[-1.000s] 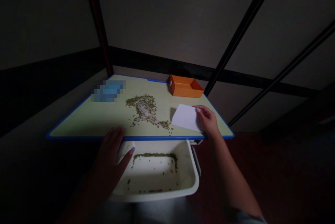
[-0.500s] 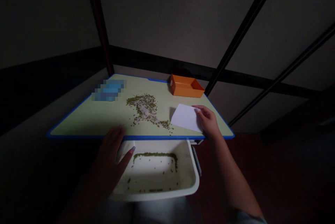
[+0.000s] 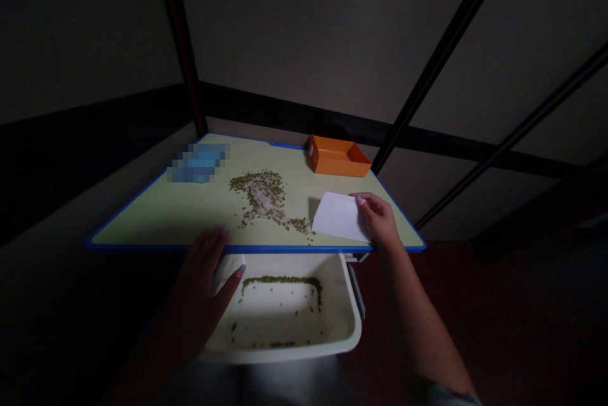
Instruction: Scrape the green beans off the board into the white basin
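My right hand (image 3: pixel 377 216) pinches a white card (image 3: pixel 341 217) by its right side, thumb in front. The card stands tilted over the table's front right part, its left edge close to the trail of small green grains. A spread of these green grains (image 3: pixel 259 187), mixed with pale granular material, lies mid-table. My left hand (image 3: pixel 204 273) rests at the table's front edge, fingers on the top and thumb spread apart, holding nothing. Below the edge, by the left thumb, is a white bin (image 3: pixel 280 323) with green grains along its bottom edges.
An orange open box (image 3: pixel 339 165) stands at the table's back right. A blurred-out blue item (image 3: pixel 197 164) lies at the back left. The pale table (image 3: pixel 156 222) has a blue rim, and dark-framed wall panels (image 3: pixel 294 32) rise behind it.
My right hand has shifted the white card very slightly to the right and towards me. The left hand, grains and bin look unchanged.
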{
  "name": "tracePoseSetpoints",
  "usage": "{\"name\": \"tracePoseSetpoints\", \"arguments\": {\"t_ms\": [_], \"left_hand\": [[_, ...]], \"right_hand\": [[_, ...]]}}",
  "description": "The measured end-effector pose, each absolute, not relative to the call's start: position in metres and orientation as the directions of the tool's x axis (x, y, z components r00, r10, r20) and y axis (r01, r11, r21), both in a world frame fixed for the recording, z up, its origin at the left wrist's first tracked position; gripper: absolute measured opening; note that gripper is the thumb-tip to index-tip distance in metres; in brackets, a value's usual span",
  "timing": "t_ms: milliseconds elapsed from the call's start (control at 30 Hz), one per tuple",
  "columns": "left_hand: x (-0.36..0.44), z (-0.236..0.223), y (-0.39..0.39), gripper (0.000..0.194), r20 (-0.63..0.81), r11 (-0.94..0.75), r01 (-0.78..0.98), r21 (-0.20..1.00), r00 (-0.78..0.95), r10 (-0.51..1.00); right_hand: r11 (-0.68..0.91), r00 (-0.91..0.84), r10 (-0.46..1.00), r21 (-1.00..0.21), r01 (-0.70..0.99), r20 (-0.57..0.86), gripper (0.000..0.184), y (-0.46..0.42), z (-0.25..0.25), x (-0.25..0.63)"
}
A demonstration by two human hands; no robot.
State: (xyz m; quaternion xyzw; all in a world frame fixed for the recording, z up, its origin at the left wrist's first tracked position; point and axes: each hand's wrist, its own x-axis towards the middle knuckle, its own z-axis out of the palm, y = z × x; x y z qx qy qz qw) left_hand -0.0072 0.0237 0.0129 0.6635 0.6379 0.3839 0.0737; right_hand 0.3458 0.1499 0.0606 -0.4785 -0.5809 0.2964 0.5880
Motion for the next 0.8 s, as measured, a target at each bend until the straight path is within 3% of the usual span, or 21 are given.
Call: {"name": "tracePoseSetpoints", "arguments": {"t_ms": [800], "left_hand": [[-0.0102, 0.0097, 0.0231, 0.067, 0.417, -0.182, 0.812, 0.555, -0.083, 0.905]], "right_hand": [[0.357, 0.079, 0.926, -0.923, 0.143, 0.37, 0.035, 0.1465, 0.0636, 0.3419]]}}
